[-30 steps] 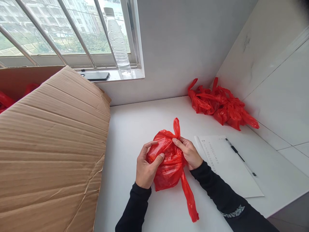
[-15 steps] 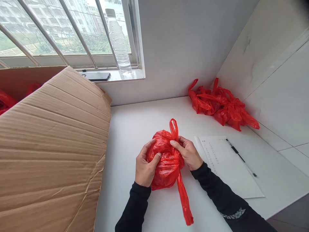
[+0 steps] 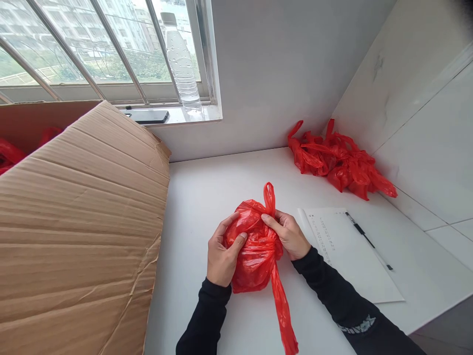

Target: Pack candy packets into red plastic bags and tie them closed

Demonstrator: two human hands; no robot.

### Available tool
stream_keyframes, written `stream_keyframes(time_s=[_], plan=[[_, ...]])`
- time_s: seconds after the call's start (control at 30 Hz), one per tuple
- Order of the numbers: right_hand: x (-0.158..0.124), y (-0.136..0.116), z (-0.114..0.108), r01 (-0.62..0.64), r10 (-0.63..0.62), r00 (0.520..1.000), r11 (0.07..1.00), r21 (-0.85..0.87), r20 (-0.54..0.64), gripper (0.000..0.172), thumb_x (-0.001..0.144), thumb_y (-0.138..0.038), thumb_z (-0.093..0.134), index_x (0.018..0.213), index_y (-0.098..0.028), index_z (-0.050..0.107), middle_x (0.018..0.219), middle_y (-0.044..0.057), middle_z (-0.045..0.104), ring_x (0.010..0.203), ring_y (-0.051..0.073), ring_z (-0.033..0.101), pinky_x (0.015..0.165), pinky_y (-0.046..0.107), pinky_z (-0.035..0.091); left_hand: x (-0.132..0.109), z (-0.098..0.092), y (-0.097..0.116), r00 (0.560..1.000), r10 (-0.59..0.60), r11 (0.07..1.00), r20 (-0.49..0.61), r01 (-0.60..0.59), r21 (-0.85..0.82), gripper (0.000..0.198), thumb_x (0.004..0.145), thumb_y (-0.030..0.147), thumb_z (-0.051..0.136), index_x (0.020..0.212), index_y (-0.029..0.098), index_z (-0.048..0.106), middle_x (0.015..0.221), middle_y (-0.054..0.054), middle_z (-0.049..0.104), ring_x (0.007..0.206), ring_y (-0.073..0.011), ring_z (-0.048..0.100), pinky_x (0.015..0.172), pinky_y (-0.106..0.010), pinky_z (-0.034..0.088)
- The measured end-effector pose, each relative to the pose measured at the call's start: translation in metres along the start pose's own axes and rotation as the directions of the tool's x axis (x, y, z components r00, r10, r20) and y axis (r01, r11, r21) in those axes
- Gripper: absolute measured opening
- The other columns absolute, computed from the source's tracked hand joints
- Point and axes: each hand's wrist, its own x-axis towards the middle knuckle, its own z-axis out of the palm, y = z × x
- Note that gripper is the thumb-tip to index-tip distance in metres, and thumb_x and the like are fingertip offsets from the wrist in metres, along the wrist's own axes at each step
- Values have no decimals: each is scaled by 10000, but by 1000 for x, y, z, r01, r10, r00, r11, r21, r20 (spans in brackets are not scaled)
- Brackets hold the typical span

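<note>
Red bag (image 3: 253, 271) over the white table (image 3: 207, 190): left hand (image 3: 222, 256) clamped on its side, right hand (image 3: 290, 234) pinching it beside the knot (image 3: 272, 240). Looks like knot work; tying or untying, can't tell. Next calls for fingertip picking, bag steadied.

At the far left, before a barred window (image 3: 136, 59), a clear capped bottle (image 3: 182, 66) stands on the pale sill (image 3: 213, 113), with a flat dark object (image 3: 150, 117), perhaps a phone, to its left. At right, a black pen (image 3: 365, 236) lies along the right edge of a handwritten notepad (image 3: 354, 268).
</note>
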Motion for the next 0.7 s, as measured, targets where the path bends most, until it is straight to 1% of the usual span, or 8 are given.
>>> stream_keyframes(time_s=[0.17, 0.3, 0.4, 0.53, 0.7], plan=[[1, 1, 1, -28, 29, 1000, 996, 83, -5, 295, 792, -458, 781, 932, -205, 718, 885, 47, 755, 806, 229, 695, 778, 359, 541, -1, 2, 2, 1000, 20, 998, -14, -21, -51, 449, 792, 340, 770, 1221, 253, 668, 1228, -67, 697, 1106, -282, 671, 975, -414, 530], [2, 2, 0, -59, 61, 998, 990, 129, -10, 297, 767, -446, 799, 913, -200, 721, 903, 55, 763, 807, 229, 702, 781, 358, 538, -1, 2, 4, 1000, 20, 1000, 0, -20, -10, 405, 791, 351, 764, 1173, 244, 683, 1200, -69, 699, 1061, -272, 682, 955, -407, 538], [2, 1, 0, -71, 72, 997, 988, 136, -6, 283, 770, -438, 791, 916, -203, 729, 893, 51, 761, 812, 232, 698, 788, 361, 535, -1, 3, 6, 999, 13, 999, 32, -15, 34, 460, 785, 349, 764, 1219, 257, 644, 1244, -71, 676, 1065, -275, 680, 934, -411, 550], [2, -1, 2, -20, 19, 1000, 996, 83, 6, 253, 799, -436, 765, 896, -207, 720, 861, 37, 742, 798, 219, 671, 786, 349, 530, 0, 2, 4, 999, 33, 997, 21, -34, 76, 494, 773, 325, 773, 1234, 257, 608, 1275, -76, 653, 1139, -284, 651, 990, -426, 521], [-1, -3, 6, 97, -102, 994, 991, -95, -47, 262, 846, -493, 710, 904, -241, 669, 857, 11, 698, 808, 209, 627, 780, 332, 519, 0, 2, 3, 999, 35, 999, -10, -34, 40, 538, 756, 308, 781, 1255, 256, 587, 1258, -79, 661, 1112, -292, 671, 972, -434, 536]])
